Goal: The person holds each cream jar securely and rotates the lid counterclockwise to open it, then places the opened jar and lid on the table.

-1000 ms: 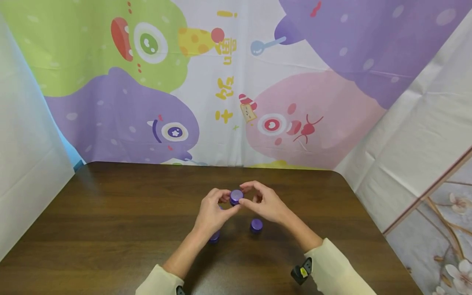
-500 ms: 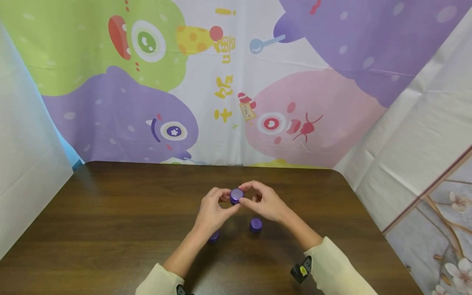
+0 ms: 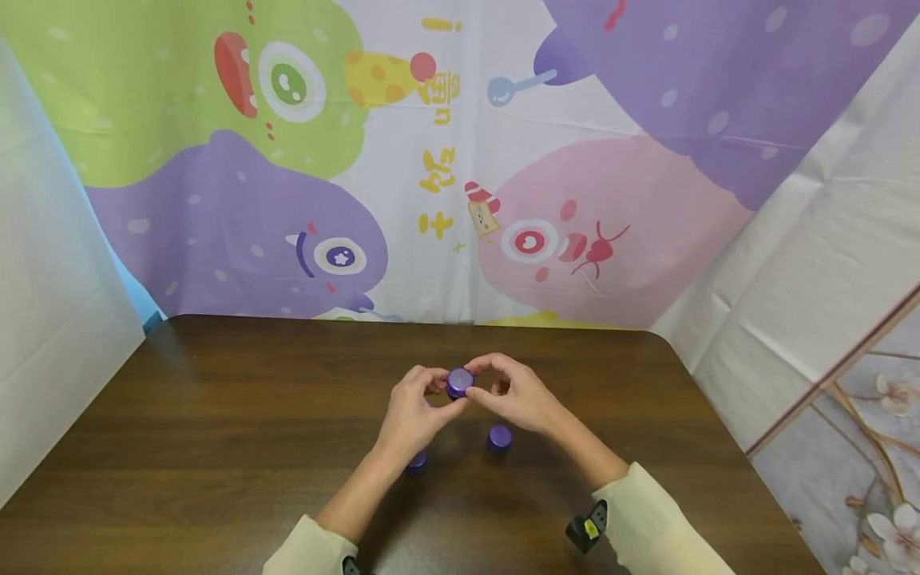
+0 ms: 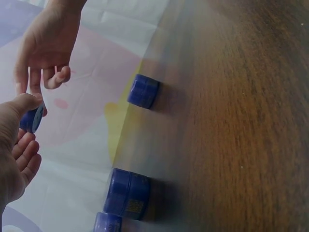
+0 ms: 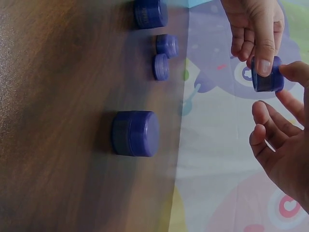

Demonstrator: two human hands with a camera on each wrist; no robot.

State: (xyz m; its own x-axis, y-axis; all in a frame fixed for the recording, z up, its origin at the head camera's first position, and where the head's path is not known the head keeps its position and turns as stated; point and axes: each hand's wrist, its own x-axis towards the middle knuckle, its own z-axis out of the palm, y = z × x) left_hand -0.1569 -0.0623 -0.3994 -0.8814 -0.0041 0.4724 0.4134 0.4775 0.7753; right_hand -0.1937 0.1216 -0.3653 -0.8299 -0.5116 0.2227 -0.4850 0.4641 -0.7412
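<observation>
**Both hands on one small purple cap**

You hold a small purple cap [image 3: 460, 382] up above the brown worktop [image 3: 216, 447], near the middle. Your left hand [image 3: 414, 415] pinches it with thumb and finger, so that grip is closed on the cap. Your right hand [image 3: 519, 395] meets it from the 3 o'clock side. Its fingertip touches the cap's edge and its other fingers are curled loosely below.

A purple jar [image 3: 499, 438] stands on the worktop at about 5 o'clock from the cap, just under your right hand. Another purple jar [image 3: 417, 461] sits at about 7 o'clock, partly hidden by your left wrist. The right wrist view shows two more little purple caps [image 5: 164, 57] lying close together farther along the worktop.

A bright cloth with cartoon monsters [image 3: 460, 160] hangs behind the worktop at 12 o'clock.
</observation>
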